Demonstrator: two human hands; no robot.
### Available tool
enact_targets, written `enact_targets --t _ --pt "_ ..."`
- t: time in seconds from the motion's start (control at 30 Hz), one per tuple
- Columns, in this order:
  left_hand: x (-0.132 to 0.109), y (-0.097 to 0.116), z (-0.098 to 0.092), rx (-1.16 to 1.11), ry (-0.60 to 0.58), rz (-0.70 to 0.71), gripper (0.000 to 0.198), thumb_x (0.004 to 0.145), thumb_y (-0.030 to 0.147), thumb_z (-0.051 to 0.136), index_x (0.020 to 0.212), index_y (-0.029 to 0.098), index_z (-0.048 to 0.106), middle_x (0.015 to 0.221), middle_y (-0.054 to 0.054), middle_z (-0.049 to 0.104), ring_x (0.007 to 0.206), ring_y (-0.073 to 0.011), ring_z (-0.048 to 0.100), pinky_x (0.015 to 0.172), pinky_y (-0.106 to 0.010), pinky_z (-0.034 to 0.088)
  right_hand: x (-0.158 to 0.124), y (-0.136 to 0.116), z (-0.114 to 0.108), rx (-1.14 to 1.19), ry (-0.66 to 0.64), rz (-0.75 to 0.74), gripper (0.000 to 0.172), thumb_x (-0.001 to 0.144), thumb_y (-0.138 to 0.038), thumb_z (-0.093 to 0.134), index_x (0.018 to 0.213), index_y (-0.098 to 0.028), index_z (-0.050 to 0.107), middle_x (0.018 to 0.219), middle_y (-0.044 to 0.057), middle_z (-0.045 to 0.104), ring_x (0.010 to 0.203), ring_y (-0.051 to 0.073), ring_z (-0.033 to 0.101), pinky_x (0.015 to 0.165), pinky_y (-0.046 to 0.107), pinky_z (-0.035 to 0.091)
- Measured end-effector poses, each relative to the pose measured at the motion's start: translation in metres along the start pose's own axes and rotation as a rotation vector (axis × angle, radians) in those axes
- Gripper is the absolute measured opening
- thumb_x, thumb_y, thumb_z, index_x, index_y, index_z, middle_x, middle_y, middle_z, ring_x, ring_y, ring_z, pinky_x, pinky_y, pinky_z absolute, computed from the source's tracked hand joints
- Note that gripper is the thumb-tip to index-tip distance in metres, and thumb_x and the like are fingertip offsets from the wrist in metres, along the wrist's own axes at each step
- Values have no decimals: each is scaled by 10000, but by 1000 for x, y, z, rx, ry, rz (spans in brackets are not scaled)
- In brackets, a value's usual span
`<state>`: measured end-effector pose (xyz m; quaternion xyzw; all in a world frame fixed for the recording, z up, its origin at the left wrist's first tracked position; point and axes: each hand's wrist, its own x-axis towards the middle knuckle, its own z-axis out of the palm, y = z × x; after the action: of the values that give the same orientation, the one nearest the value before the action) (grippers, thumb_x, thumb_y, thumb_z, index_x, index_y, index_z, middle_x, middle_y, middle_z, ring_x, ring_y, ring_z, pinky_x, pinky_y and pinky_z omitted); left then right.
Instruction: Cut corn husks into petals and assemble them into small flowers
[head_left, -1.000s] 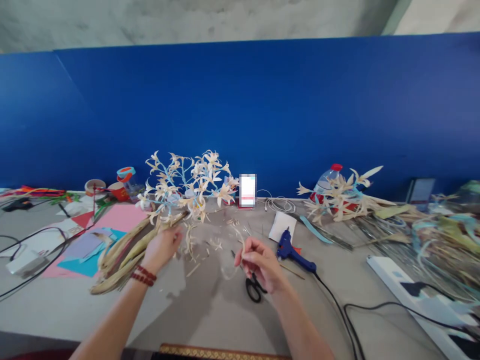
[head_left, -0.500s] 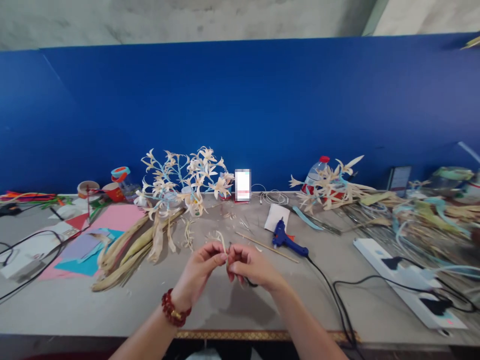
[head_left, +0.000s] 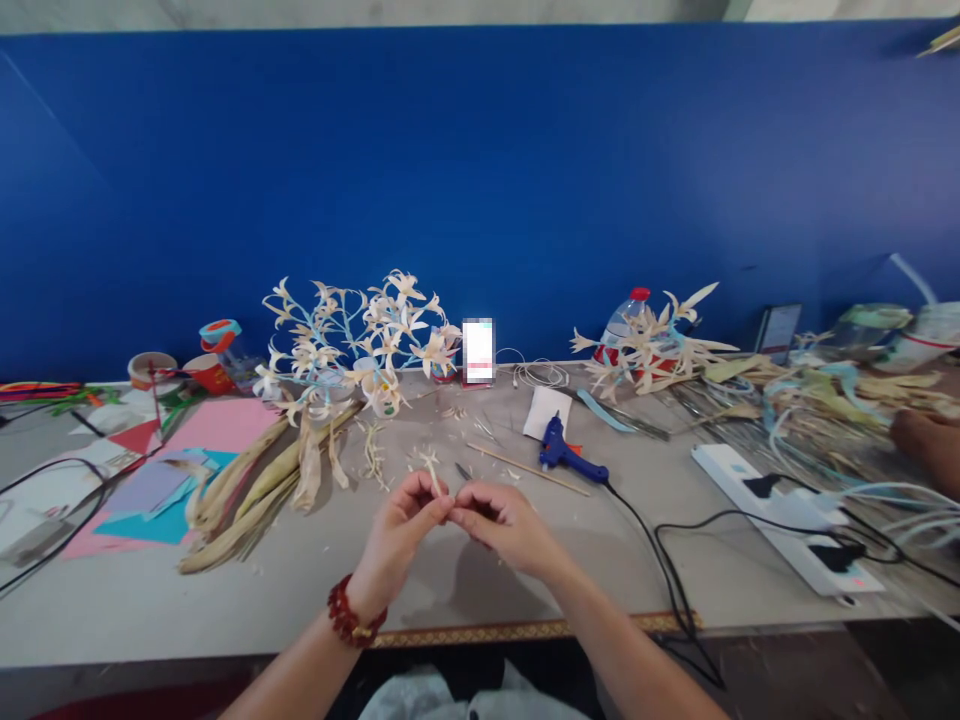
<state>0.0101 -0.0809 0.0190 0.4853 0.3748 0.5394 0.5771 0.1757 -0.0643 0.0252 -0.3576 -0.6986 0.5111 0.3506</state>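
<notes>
My left hand [head_left: 401,535], with a red bead bracelet on its wrist, and my right hand [head_left: 504,525] meet fingertip to fingertip over the grey table [head_left: 225,610]. Both pinch a thin pale husk strip [head_left: 433,472] that sticks up between them. A bundle of dried corn husks [head_left: 259,490] lies to the left of my left hand. Behind it stands a branch of pale husk flowers [head_left: 360,340] on light-blue stems. A blue glue gun [head_left: 566,457] lies right of my right hand, and a thin wooden stick [head_left: 525,468] lies just beyond my fingers.
Pink and blue paper sheets [head_left: 187,460] and black cables lie at the left. A white power strip [head_left: 787,520] with plugs sits at the right, near heaps of husk leaves [head_left: 825,400]. Another person's hand [head_left: 926,445] shows at the right edge. A blue wall [head_left: 480,180] backs the table.
My left hand left the husk bundle and came to the middle to join my right hand on the strip. The scissors that lay under my right hand are out of sight now.
</notes>
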Motion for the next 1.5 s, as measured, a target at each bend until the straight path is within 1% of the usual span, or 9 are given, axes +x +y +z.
enact_targets --t 0.33,0.47,0.57,0.77,0.9,1.03,1.2,1.4,1.5 --pt "-2 3 -14 179 27 2 115 812 274 661 827 161 657 742 -6 627 647 -108 534 674 -243 436 -4 0 -4 -301 54 -108 191 908 -280 537 759 -188 615 657 -34 524 627 106 463 548 219 295" --pt "-3 3 -16 196 13 -23 114 825 275 648 836 162 655 735 -9 631 672 -120 545 703 -256 438 -6 1 -5 -286 42 -73 188 910 -281 534 758 -190 598 636 -42 516 601 100 456 534 215 291" --pt "-5 5 -16 230 -11 50 133 849 278 621 778 165 616 749 -10 608 686 -125 534 686 -255 426 -7 -1 -5 -267 25 -49 189 905 -279 538 743 -190 577 621 -46 501 583 96 439 519 213 282" --pt "-7 6 -17 320 -18 128 370 930 310 489 596 160 538 609 6 505 585 -114 460 588 -250 376 -9 -11 -6 -290 -10 -70 186 890 -269 552 722 -187 561 632 -43 490 605 97 439 527 204 291" --pt "-4 6 -17 325 10 161 289 932 298 489 697 160 586 688 -1 544 623 -116 491 634 -253 395 -9 -10 -8 -287 6 -66 193 890 -284 549 723 -187 558 632 -41 488 603 98 438 522 204 289" --pt "-4 8 -19 324 -25 124 165 925 293 508 845 175 591 784 -3 556 689 -120 510 675 -252 403 -8 -5 -11 -249 14 -13 204 884 -293 553 712 -183 562 610 -41 486 568 94 425 504 207 281" --pt "-5 11 -26 316 38 141 149 916 290 522 828 183 577 811 -4 566 702 -120 511 685 -251 407 -5 -2 -12 -112 0 28 237 872 -319 569 687 -171 566 578 -31 523 538 96 448 495 205 308" --pt "-4 13 -32 468 66 165 372 939 328 466 610 169 538 593 8 509 578 -120 475 588 -254 371 -3 4 -10 69 -32 123 255 839 -373 620 694 -165 590 552 -30 539 476 85 447 457 197 314" --pt "-3 11 -33 369 77 161 450 951 335 437 538 168 503 550 4 493 536 -118 457 554 -258 363 -2 8 -8 211 -62 190 266 819 -401 644 710 -161 603 525 -33 551 439 75 435 437 191 311"
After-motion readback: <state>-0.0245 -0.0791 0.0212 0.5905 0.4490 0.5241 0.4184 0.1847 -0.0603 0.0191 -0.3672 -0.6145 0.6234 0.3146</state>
